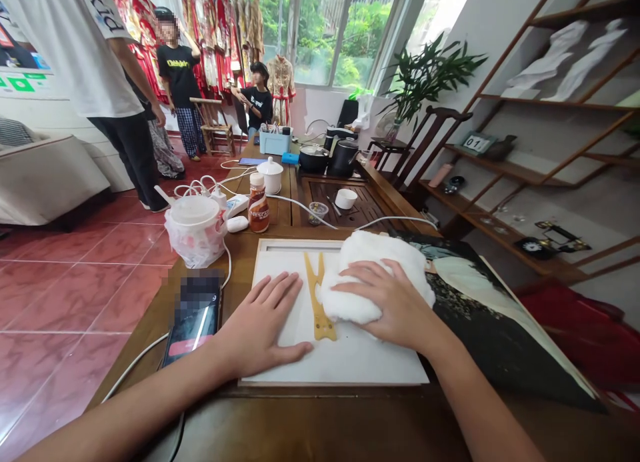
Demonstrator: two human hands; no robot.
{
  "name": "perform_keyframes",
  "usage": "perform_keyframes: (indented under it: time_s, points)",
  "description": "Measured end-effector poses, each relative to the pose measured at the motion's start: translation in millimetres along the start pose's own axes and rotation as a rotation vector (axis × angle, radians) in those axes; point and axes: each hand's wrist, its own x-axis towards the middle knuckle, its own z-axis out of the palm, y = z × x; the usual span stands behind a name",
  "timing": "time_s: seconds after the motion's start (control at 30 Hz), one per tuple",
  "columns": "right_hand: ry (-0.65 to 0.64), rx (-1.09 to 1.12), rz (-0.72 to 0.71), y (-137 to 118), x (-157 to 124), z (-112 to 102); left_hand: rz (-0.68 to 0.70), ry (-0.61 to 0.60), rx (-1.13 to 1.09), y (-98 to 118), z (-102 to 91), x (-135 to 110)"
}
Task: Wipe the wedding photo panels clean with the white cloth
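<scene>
A shallow white board with a pale wooden rim (280, 381) lies on the dark wooden table. Flat on it is a yellow forked piece (320, 299), with two long prongs pointing away from me and small dark dots near its wide end. My left hand (265, 322) rests on the board left of this piece, palm down, fingers stretched out. With fingers curved over its top, my right hand (393, 302) grips a thick white wad of cotton (357, 299) at the board's right side. The cotton touches or covers the yellow piece's right edge; its underside is hidden.
Left of the board are a phone (195, 325), a plastic-wrapped tub (195, 229) and a brown bottle (259, 205). White cables cross the table. A dark picture panel (480, 315) lies to the right. Beyond stand a tea tray (367, 209), pots and several people.
</scene>
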Motion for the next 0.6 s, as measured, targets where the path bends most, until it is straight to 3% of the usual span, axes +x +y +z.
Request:
perform_keyframes:
  time_s: [0.1,0.37,0.6]
  points:
    - [0.021,-0.018,0.023,3.6,-1.0,-1.0,0.008,0.021,-0.005,-0.3,0.8,0.0]
    - [-0.131,0.092,-0.167,-34.7,1.8,0.7,0.015,0.021,0.003,-1.1,1.9,-1.1]
    - [-0.013,0.036,-0.02,-2.3,-1.0,-1.0,-0.003,0.005,-0.004,0.1,0.5,0.0]
